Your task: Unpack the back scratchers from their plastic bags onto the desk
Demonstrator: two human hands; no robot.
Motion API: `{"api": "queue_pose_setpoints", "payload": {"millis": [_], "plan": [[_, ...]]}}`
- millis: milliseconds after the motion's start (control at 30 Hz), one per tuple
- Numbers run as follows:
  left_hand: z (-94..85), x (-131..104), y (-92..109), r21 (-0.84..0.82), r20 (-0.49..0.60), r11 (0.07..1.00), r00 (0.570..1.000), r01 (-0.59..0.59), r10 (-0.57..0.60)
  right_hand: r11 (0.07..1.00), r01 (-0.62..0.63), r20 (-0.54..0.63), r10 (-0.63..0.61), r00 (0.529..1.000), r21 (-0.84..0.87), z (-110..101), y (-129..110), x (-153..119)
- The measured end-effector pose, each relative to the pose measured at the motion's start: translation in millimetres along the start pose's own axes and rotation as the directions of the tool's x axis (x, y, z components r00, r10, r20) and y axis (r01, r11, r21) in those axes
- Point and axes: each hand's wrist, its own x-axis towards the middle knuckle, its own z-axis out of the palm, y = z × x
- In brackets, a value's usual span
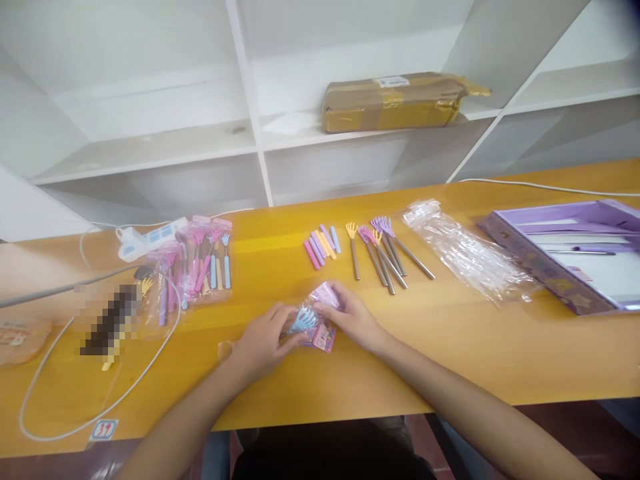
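Near the front middle of the table, my left hand (263, 338) is closed on a clear plastic packet (306, 320) with a light-blue claw head inside. My right hand (351, 316) pinches the packet's upper right end, by a pale purple piece. A pink printed card (324, 337) shows at its lower edge. Beyond my hands lie several coloured handle tubes (321, 247). To their right are several metal rods with yellow, pink and purple claw heads (387, 257). Filled packets of coloured scratchers (200, 263) lie to the left.
Clear plastic bags (470, 257) lie right of the rods, beside a purple open box (580, 280). A white power strip (153, 240) and looping cable occupy the left. A taped brown parcel (393, 103) rests on the shelf behind.
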Motion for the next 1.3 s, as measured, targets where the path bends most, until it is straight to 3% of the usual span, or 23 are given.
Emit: {"api": "queue_pose_setpoints", "payload": {"millis": [133,300,467,633,733,800,867,933,967,1033,1100,1200,1300], "plan": [[-0.8,1,-1,-0.053,0.057,0.996,0.996,0.069,-0.066,0.999,0.018,-0.087,-0.015,0.996,0.030,4,1,-1],[-5.2,3,0,-0.174,0.083,0.978,0.991,0.114,-0.101,0.993,0.115,-0.183,-0.111,0.977,0.014,-7,0,1],[-11.6,5,2,-0.355,0.111,0.933,0.994,0.063,-0.025,0.972,0.159,-0.076,-0.174,0.982,-0.172,-20,-4,0],[-12.1,4,0,-0.451,0.149,0.890,0.989,0.070,-0.003,0.995,0.091,0.065,-0.087,0.994,-0.048,-21,-12,1],[-12.3,4,-1,-0.442,0.170,0.894,0.985,0.072,0.005,0.980,0.176,0.078,-0.170,0.982,-0.087,-23,-17,6],[-13.7,5,-1,-0.441,0.170,0.894,0.985,0.077,-0.001,0.960,0.233,0.018,-0.233,0.972,-0.154,-29,-21,10],[-16.3,5,-1,-0.447,0.148,0.891,0.989,0.081,-0.016,0.962,0.233,-0.123,-0.251,0.960,-0.143,-39,-24,13],[-19.9,4,-2,-0.472,0.114,0.877,0.993,0.090,-0.041,0.983,0.180,-0.268,-0.184,0.946,-0.040,-49,-24,14],[-21.8,4,-3,-0.494,0.101,0.864,0.993,0.100,-0.058,0.991,0.131,-0.279,-0.122,0.953,0.013,-53,-23,14],[-24.8,4,-4,-0.555,0.083,0.821,0.991,0.130,-0.101,1.000,-0.004,-0.131,0.004,0.991,0.003,-56,-19,14],[-25.9,4,-5,-0.618,0.076,0.771,0.987,0.157,-0.140,0.977,-0.043,0.050,0.054,0.997,-0.207,-52,-13,14],[-23.3,6,-4,-0.676,0.102,0.715,0.984,0.177,-0.148,0.862,0.120,0.145,-0.055,0.988,-0.492,-41,-5,13],[-16.2,8,-2,-0.694,0.177,0.691,0.978,0.202,-0.109,0.877,0.251,0.266,-0.148,0.953,-0.410,-23,-3,9]]}}
